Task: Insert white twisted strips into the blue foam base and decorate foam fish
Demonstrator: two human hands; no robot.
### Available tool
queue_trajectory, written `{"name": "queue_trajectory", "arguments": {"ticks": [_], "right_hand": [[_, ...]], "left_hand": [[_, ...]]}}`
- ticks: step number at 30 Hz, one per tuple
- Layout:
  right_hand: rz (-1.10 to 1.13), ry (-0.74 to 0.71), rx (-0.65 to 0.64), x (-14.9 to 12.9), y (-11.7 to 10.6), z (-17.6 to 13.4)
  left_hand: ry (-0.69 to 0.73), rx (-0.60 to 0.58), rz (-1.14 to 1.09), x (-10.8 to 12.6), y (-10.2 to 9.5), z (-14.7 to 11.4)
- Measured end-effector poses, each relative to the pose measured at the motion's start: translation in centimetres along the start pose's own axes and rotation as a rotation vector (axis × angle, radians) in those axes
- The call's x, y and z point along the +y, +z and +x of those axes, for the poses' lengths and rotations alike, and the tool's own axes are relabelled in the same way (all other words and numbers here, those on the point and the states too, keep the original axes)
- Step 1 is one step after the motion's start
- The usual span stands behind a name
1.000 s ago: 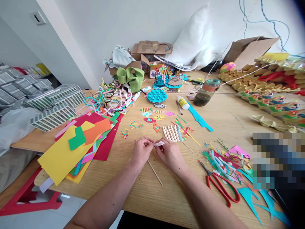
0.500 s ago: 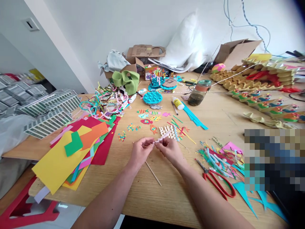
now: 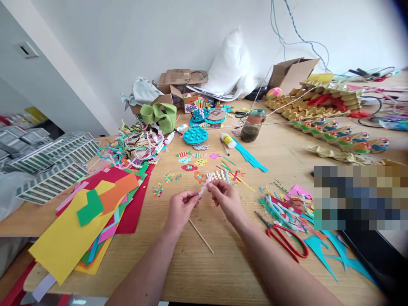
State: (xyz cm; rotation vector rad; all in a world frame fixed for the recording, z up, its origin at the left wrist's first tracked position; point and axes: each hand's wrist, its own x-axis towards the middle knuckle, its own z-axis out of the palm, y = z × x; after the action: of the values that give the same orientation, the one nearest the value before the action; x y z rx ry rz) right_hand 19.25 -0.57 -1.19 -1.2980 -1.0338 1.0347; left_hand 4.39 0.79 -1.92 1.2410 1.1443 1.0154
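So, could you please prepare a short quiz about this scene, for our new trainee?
1. What thin thing lies on the wooden table between the forearms?
2. True or false: the scissors lie on the table, to the right of the right hand.
3. The strip in the left hand is: a) dark and straight; b) pale and twisted; c) wide and yellow.

Key: 1. A thin stick. 2. True. 3. b.

White bag (image 3: 231, 63) before pale wall (image 3: 127, 38), cardboard box (image 3: 295, 75), egg cartons (image 3: 288, 107), blue cables (image 3: 310, 42)
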Motion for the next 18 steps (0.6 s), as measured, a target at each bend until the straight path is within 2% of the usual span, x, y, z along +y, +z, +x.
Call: {"name": "queue_trajectory", "arguments": {"ticks": [5,18], "right_hand": [[0.071,-0.067,0.158,0.35,-0.59,0.53],[0.071,-0.051,0.186,0.18,-0.53,0.40]], "left_hand": [[0.032,-0.026,0.089,0.00,0.13,-0.20],[0.032,-0.065,0.130,-0.02,0.18,-0.16]]}}
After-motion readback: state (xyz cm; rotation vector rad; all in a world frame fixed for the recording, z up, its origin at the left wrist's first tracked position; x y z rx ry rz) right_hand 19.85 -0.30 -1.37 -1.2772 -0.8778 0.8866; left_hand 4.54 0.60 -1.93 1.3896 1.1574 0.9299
